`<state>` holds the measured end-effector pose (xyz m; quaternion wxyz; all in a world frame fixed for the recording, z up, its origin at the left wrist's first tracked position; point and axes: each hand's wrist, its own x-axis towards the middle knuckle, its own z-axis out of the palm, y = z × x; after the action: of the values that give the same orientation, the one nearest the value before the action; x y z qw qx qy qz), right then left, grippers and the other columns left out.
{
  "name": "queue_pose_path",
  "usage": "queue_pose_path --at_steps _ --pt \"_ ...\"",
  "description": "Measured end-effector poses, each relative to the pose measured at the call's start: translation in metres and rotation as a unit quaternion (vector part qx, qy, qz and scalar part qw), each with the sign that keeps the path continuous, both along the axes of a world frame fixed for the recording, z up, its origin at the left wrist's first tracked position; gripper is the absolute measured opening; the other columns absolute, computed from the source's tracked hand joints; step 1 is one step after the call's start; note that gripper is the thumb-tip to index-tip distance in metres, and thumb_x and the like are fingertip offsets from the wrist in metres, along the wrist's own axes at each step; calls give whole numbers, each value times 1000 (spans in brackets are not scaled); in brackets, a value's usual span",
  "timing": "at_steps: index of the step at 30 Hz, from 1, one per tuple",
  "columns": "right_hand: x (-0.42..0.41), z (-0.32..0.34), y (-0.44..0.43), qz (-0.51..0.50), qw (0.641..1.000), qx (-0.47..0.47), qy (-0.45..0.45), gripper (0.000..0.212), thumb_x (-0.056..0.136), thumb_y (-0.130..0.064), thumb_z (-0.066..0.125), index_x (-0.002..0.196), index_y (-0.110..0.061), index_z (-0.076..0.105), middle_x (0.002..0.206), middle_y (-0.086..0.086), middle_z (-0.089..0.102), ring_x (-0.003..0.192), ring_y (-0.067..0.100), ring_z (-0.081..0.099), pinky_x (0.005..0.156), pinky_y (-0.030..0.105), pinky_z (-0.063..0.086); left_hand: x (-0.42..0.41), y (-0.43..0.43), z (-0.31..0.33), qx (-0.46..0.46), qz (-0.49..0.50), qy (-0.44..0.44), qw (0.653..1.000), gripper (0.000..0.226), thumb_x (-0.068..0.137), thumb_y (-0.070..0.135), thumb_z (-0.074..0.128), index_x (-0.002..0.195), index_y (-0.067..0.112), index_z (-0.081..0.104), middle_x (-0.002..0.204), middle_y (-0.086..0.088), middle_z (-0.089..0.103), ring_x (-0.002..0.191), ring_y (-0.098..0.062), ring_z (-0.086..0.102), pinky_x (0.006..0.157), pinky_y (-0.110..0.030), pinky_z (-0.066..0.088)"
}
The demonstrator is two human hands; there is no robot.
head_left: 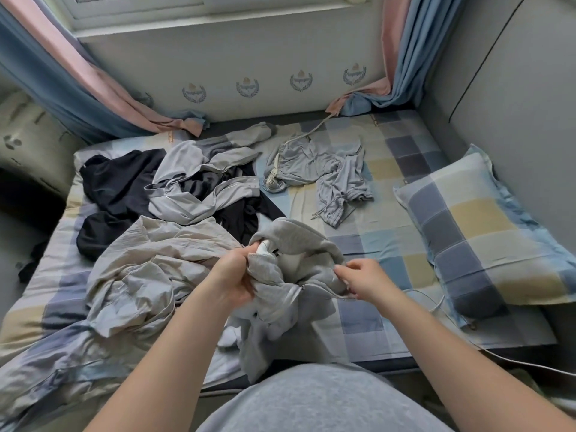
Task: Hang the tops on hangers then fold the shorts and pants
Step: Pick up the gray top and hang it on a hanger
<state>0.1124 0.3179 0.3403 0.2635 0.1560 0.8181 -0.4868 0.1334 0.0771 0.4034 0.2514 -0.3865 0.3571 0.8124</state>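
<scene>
No legible text anywhere. The wall panel under the window carries a row of four printed crest emblems — each a laurel wreath around a band of what looks like lettering, too small and blurred to read. The checked bed sheet has two small orange tags at its far edge, left tag and right tag — dark marks on both, unreadable.

Checked pillow, blue-and-pink curtains, window sill
</scene>
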Motion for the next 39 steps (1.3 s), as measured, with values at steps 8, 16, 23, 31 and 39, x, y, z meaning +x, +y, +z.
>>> queue_pose_path --at_steps 8,16,23,31,39 --pt "26 -19 48 -152 950 -212 -173 25 93 1 56 117 4 63 101 24 71 87 37 71 82 49 61 -17 85 4 -92 -144 -17 985 27 102 28 54 96 4 65 80 -10 64 75 -23 62 84 -36 51" --pt "87 -27 130 -523 785 -323 -71 22 97 8 36 115 4 49 90 25 63 74 34 66 59 40 59 -37 129 -15 -164 -171 -16 971 45 107 30 43 149 16 45 153 -10 45 142 -25 42 120 -38 29" --pt "138 -19 99 -418 849 -290 -144 28 94 -35 67 115 -18 57 118 9 62 105 35 66 83 52 58 -37 129 -19 -130 -373 -1 919 42 105 30 48 143 15 54 137 -11 61 129 -28 56 115 -40 38" --pt "175 -46 -9 -511 802 -299 -82 13 99 -19 55 106 -18 66 100 6 70 94 25 65 81 36 45 -31 58 -30 -80 -507 16 858 24 89 24 68 96 5 79 104 -13 75 91 -26 75 69 -33 60" --pt "233 -29 -57 -603 608 -513 56 27 83 -18 63 104 -8 78 101 11 76 86 22 75 72 33 61 -14 47 -13 -71 -588 37 805 26 95 24 60 111 4 67 99 -14 70 96 -30 68 93 -40 52"
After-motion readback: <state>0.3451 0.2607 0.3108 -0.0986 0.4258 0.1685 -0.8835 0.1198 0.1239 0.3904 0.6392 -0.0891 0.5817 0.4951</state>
